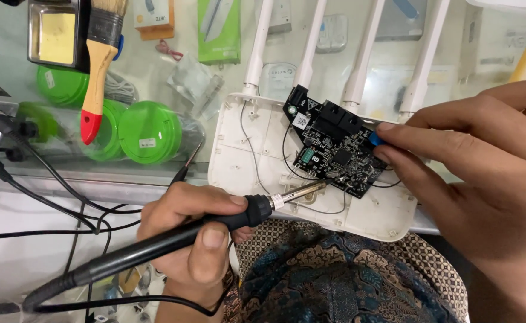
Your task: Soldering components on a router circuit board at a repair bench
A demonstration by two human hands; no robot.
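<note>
**Soldering iron held to a circuit board in an opened router shell**

The largest container is the white router shell (251,149), lying open across the middle of the frame, its lower edge over the patterned cloth (346,281) at the bottom. Four white antennas (311,42) rise from its top edge toward the upper frame. Inside it, thin black wires (248,140) loop across the bare plastic, and a black circuit board (335,149) sits tilted over its right half, one corner lifted toward the antennas. The board carries black square sockets near its top, a dark chip at its centre, a small green part on its left side and a blue part (375,139) at its right edge.

At the left of the frame, round green tubs (149,131) with closed lids stand on the glass worktop (155,66); their contents cannot be seen. A paintbrush (98,66) with a wooden handle and red tip hangs above them.

The right hand (484,179), at the right of the frame, pinches the board's blue part between thumb and fingertip. The left hand (197,233), lower left, is closed around the black handle of a soldering iron (239,218), whose metal tip points right and reaches just below the board's lower left edge. Its cable trails off to the lower left.
</note>
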